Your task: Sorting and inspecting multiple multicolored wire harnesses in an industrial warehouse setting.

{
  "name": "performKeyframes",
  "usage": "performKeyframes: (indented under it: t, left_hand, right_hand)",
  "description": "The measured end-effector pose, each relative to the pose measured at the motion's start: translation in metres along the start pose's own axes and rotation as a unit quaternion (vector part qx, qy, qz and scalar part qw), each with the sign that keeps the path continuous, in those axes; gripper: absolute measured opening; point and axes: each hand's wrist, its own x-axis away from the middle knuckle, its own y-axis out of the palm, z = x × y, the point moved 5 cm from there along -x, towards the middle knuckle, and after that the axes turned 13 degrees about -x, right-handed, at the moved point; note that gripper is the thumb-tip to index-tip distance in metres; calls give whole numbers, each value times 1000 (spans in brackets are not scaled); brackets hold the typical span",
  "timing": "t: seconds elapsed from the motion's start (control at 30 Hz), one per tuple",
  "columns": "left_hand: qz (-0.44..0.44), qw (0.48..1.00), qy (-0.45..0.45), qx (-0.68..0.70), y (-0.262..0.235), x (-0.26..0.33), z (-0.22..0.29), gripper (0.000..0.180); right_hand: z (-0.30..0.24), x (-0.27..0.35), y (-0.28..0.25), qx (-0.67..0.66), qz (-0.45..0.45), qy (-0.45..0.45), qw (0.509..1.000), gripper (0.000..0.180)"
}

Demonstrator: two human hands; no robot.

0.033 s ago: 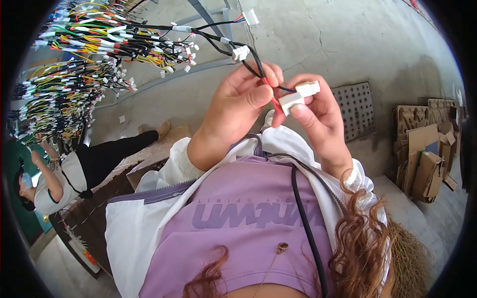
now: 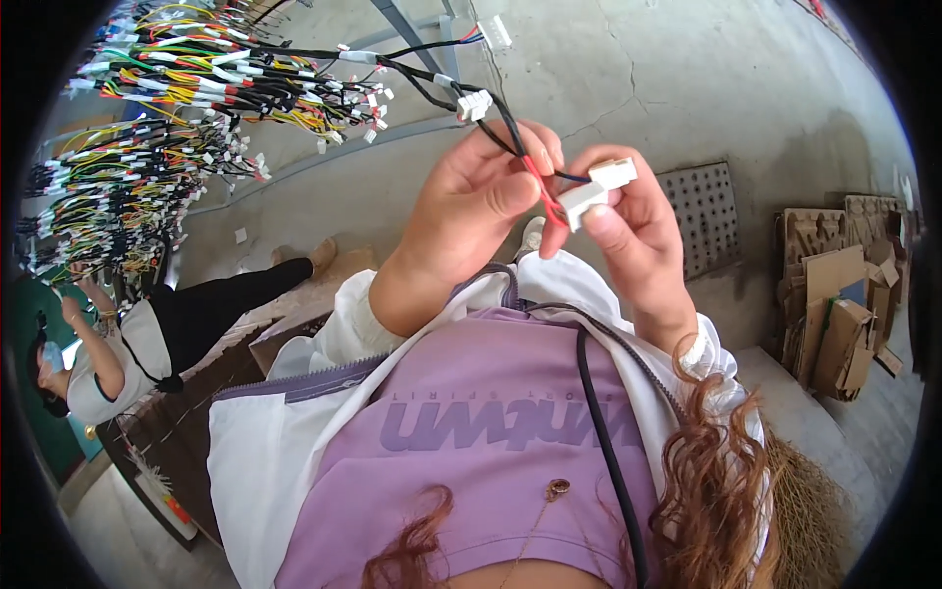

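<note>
My left hand (image 2: 476, 191) pinches a black-sleeved wire harness (image 2: 509, 120) between thumb and fingers, where red and dark wires come out of the sleeve. My right hand (image 2: 638, 231) is closed on two white plug connectors at the wire ends. The nearer connector (image 2: 583, 202), on the red wires, lies under the right thumb. The farther connector (image 2: 614, 174), on the dark wires, rests against the fingers. Beyond my left hand, two more white connectors, a middle one (image 2: 475, 105) and a far one (image 2: 495, 32), hang on branches of the harness.
Bundles of wire harnesses (image 2: 226, 74) hang on a rack at the far left. A person (image 2: 137, 353) in dark trousers works beside them. Flattened cardboard (image 2: 834, 314) leans at the right, near a perforated panel (image 2: 699, 218). A broom (image 2: 800, 506) stands at lower right.
My right hand and the two connectors have shifted slightly to the right, and more of the red wires shows between the hands. My left hand has barely moved.
</note>
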Motion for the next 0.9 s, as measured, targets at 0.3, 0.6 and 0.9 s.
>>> performKeyframes:
  t: [0.3, 0.6, 0.9]
  left_hand:
    - [-8, 993, 76, -93, 10, 0, 13, 18]
    - [10, 994, 56, -91, 23, 2, 21, 17]
    - [8, 981, 87, -174, 20, 10, 23, 16]
  right_hand:
    - [-4, -6, 15, -125, -58, 19, 990, 25]
    - [0, -4, 21, -196, -12, 62, 979, 25]
    - [2, 1, 36, -192, 28, 62, 979, 23]
